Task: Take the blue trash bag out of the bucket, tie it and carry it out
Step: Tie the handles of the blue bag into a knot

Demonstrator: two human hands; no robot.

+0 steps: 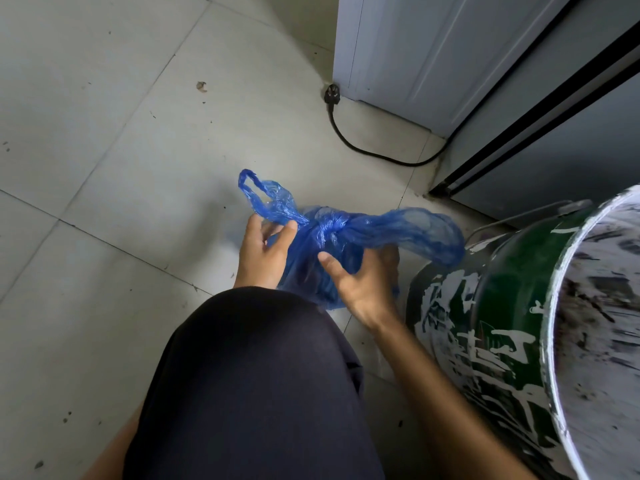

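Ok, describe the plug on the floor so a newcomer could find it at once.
Start at the pale cabinet at the top of the view and drop to its lower left corner. The plug lies there on the tiled floor, unplugged, its black cord curving right towards the dark appliance. It is the only black thing on the pale tiles.

— Where does the camera sit?
— On the head, looking steeply down, close over the knee (256,375) and the tiled floor (104,168).
— Other views?
— Just this one.
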